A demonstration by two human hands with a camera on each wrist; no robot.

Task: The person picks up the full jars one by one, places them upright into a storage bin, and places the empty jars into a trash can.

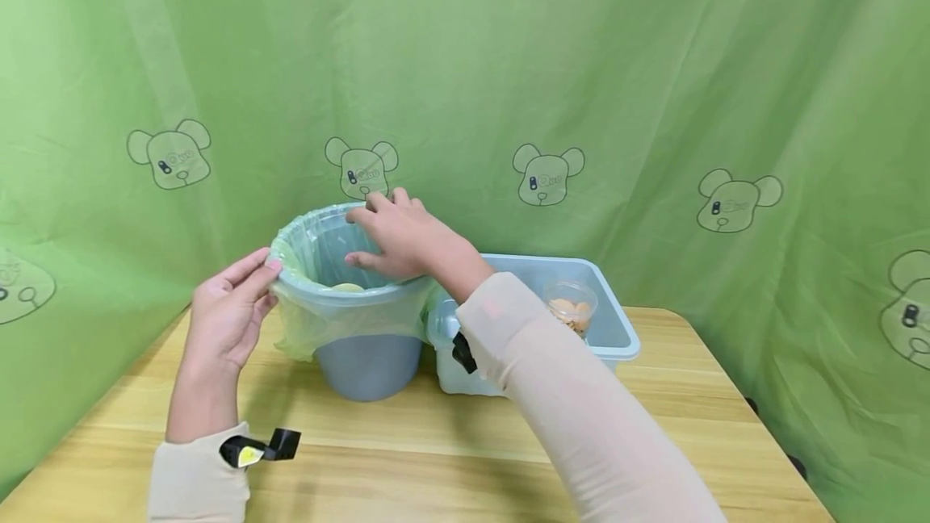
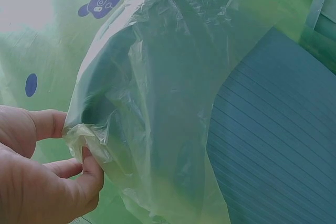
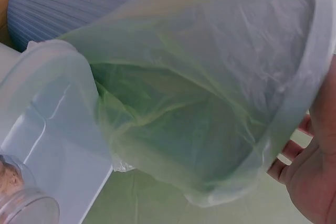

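A blue-grey trash bin [image 1: 370, 366] stands on the table, lined with a thin light-green trash bag [image 2: 168, 93] folded out over its rim. At the left of the rim my left hand [image 1: 232, 309] pinches the bag's edge between thumb and fingers. My right hand [image 1: 400, 236] reaches across the bin's right side, its loosely bent fingers spread over the opening with nothing held. In the right wrist view the right fingers [image 3: 291, 150] show beyond the rim. Something pale yellow [image 1: 347, 287] shows inside the bin, mostly hidden by the near rim.
Right of the bin stands a light-blue plastic basin [image 1: 617, 329], partly behind my right forearm. It holds a clear tub [image 1: 571, 309] of tan pieces. A clear blue rounded item [image 1: 441, 321] shows between bin and forearm. Green cloth [image 1: 465, 63] hangs behind the wooden table [image 1: 697, 410].
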